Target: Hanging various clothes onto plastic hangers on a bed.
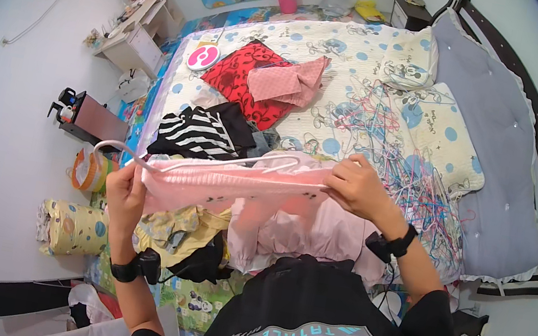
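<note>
A pink knit garment (207,189) is stretched between my two hands above the near edge of the bed. My left hand (125,194) is closed on its left end, and my right hand (360,190) pinches the right end. A pale pink clothes hanger (212,162) lies along the garment's upper edge, its curved hook out past my left hand. Whether the hanger is inside the garment is hard to make out. Beneath, close to my body, lies a light pink gathered garment (299,242). Yellow patterned clothing (182,232) is below my left hand.
A tangled heap of colourful hangers (420,169) covers the bed's right side. Beyond my hands lie a black-and-white striped garment (200,131), a red patterned cloth (247,67) and a folded pink cloth (284,83). Pillows (443,137) rest near the dark headboard (533,121).
</note>
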### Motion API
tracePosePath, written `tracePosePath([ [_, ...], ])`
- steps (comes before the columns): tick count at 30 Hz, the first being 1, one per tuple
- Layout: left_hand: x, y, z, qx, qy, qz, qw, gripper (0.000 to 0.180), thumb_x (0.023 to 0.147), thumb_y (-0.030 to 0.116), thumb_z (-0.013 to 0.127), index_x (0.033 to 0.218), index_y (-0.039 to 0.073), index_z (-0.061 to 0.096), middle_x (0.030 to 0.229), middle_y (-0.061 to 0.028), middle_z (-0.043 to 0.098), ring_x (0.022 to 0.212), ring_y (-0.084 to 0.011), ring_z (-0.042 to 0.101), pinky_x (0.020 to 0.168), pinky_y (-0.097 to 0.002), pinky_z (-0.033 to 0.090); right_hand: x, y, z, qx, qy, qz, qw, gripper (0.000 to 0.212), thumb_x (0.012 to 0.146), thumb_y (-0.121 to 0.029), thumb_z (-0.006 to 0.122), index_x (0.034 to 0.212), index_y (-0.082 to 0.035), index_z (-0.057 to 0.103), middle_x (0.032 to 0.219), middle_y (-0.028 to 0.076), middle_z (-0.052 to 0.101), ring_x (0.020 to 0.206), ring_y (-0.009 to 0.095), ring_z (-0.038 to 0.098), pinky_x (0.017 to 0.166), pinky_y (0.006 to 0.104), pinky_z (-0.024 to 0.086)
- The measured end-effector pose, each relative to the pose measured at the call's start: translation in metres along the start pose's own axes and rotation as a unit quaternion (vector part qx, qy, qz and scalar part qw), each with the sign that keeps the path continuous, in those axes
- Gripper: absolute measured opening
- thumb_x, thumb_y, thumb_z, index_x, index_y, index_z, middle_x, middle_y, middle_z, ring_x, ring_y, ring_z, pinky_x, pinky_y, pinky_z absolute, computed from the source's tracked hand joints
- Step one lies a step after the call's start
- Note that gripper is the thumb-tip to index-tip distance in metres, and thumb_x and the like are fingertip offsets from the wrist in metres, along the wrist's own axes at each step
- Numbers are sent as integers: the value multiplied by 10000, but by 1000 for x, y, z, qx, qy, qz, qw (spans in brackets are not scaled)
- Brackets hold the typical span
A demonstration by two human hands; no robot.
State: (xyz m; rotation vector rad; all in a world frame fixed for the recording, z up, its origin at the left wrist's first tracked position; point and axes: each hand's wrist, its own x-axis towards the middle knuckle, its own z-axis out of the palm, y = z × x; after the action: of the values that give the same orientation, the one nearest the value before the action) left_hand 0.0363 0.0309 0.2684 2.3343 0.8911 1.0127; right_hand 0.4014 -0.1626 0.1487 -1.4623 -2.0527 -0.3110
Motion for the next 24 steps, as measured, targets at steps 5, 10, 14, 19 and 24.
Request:
tracePosePath([
  [5,-12,-8,20,-13,-46,28,998,208,921,90,519,827,-32,659,518,32,393,496,-40,321,449,-267,231,21,-4,-15,-4,-6,-21,1000,117,749,-165,662,845,-121,611,839,25,564,862,219,568,785,342,439],
  [10,-13,-36,37,-174,118,-35,977,241,950,105,499,831,-30,659,577,87,448,520,-27,349,457,-245,244,-1,-5,11,51,-41,-54,996,80,767,-154,631,842,-130,615,898,5,604,993,204,572,911,353,432],
  [14,-13,-27,23,-103,46,-26,993,219,936,86,516,816,-45,644,560,56,472,524,-31,374,460,-236,276,-5,-1,1,-49,-119,33,991,87,798,-163,652,877,-132,631,982,-15,636,1115,213,549,1063,453,316],
  [19,-17,-3,49,-42,-81,-51,994,192,922,79,538,790,-32,621,523,7,436,488,-48,382,445,-258,302,16,-8,-16,-70,-39,61,995,109,829,-129,597,938,-132,609,1231,41,574,1234,238,486,1072,527,293],
  [24,-33,3,121,-143,-98,-83,981,243,934,115,545,738,-29,554,518,5,409,489,-53,375,438,-262,293,32,-47,37,118,46,83,989,240,820,-207,618,1049,-146,584,1269,93,530,1125,284,565,910,554,439],
])
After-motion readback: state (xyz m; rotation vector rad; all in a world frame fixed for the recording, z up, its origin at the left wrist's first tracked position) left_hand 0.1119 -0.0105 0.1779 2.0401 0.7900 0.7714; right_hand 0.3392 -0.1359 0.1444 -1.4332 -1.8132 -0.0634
